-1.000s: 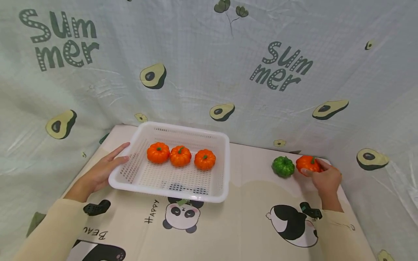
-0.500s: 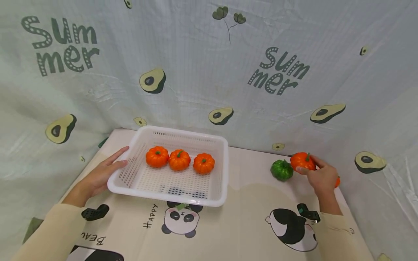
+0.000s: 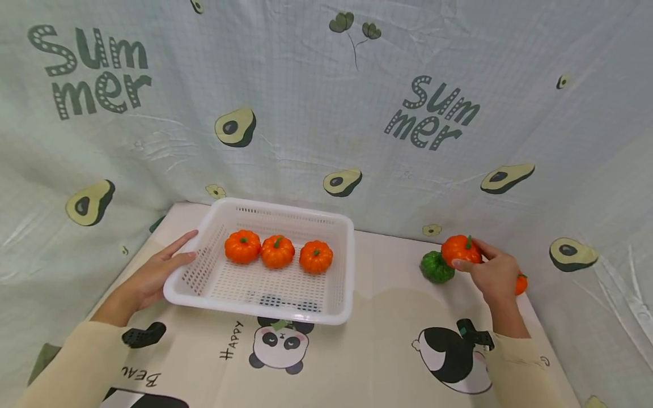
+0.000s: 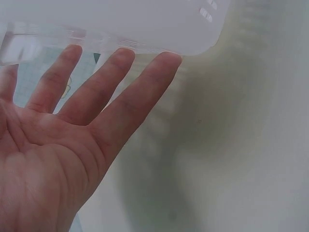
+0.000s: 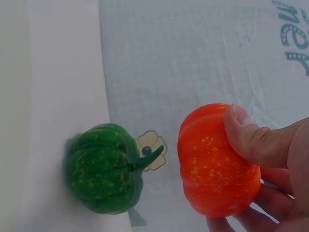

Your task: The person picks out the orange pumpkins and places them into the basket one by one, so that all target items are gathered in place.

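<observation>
My right hand [image 3: 494, 275] grips a small orange pumpkin [image 5: 216, 162] with a green stem, thumb on one side and fingers on the other. In the head view that pumpkin overlaps a green pumpkin [image 3: 436, 268] standing on the table; the right wrist view shows a gap between the two. Against the left side of the white plastic basket [image 3: 351, 266] rest the straight fingertips of my left hand [image 4: 72, 130]. Inside the basket sit three orange pumpkins [image 3: 278, 251] in a row along its back half.
Another orange pumpkin [image 3: 521, 284] stands at the table's right edge, partly hidden behind my right hand. A cloth printed with pandas covers the table [image 3: 388, 351]. Behind it hangs a pale curtain [image 3: 291, 113] with avocado prints.
My right hand has lifted the orange pumpkin and carried it left, over toward the green one. The orange pumpkin behind the hand has come into sight. My left hand stays at the basket.
</observation>
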A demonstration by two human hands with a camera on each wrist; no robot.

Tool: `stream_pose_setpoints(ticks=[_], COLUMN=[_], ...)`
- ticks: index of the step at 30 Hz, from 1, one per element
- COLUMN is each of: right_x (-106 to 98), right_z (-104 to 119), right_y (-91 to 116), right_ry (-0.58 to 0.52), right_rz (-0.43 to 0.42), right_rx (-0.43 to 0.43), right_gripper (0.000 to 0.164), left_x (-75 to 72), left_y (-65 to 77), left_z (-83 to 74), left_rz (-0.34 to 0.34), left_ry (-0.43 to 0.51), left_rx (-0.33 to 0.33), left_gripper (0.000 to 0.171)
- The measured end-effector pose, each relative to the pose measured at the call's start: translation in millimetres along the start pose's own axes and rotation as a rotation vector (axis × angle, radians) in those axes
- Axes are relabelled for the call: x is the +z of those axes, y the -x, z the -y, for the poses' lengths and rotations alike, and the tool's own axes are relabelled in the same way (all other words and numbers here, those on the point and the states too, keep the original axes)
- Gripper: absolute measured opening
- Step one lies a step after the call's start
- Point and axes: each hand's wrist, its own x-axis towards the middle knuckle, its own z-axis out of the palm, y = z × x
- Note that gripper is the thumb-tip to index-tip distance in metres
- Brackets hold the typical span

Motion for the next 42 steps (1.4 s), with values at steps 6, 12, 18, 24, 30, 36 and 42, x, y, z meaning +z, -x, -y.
stream_pose_setpoints(ticks=[6,12,18,24,30,36,42], right_x=[2.1,9.7,15.4,20.0,27.4,36.5,44.7], right_z=[10.3,18.1,29.5,39.9,47.7,58.1,67.5], right_y=[6.1,9.5,16.2,24.4,27.1,32.5,36.6], right_ry=[-0.004,0.005,0.002,0.013,0.018,-0.001,-0.025], right_rz=[0.034,0.058,0.101,0.118,0.140,0.154,0.188], right_rx=[-0.035,-0.058,-0.089,-0.180,-0.216,-0.295,-0.327], right_gripper=[0.075,0.075,0.076,0.074,0.074,0.071,0.070], left_x=[-0.1,-0.3,0.6,0.8,-0.2,-1.1,-2.4], left_y=[-0.4,1.4,2.4,2.8,1.1,0.2,0.4], left_z=[-0.5,0.8,0.4,-1.9,-0.9,1.1,1.4], left_rz=[0.005,-0.008,-0.022,-0.017,-0.010,-0.008,0.018], left_ry=[0.019,0.027,0.017,0.012,0.015,0.022,0.027], left_rx=[0.012,-0.005,-0.013,-0.008,-0.001,-0.003,0.008], left_gripper=[0.075,0.075,0.076,0.076,0.076,0.076,0.074])
